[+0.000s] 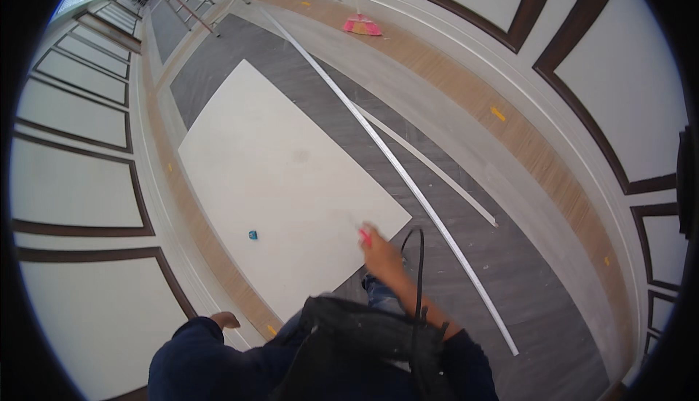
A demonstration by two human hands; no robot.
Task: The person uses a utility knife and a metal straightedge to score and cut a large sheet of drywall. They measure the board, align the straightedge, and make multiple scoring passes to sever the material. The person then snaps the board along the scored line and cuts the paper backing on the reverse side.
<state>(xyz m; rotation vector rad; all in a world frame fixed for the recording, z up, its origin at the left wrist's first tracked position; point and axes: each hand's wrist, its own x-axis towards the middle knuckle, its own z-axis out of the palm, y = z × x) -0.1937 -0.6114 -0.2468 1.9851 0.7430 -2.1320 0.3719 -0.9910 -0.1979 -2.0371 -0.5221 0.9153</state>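
Note:
A large white board [291,175] lies flat on the dark grey floor in front of me. Above its near right corner, my right hand [381,254] is closed around a pink-handled tool [365,236]; motion blurs its tip, so its exact kind is unclear. My left hand [226,319] hangs beside my body at the lower left, holding nothing that I can see, its fingers loosely extended and partly hidden. On the board's left part rests a small teal-blue object [253,235], which looks like a tape measure.
To the board's right lies a long silvery straight strip [408,175], with a thinner pale strip [437,172] alongside. A pink broom [362,25] stands by the far wall. Metal ladders [191,1] stand at the far left. Panelled walls [80,201] run along both sides.

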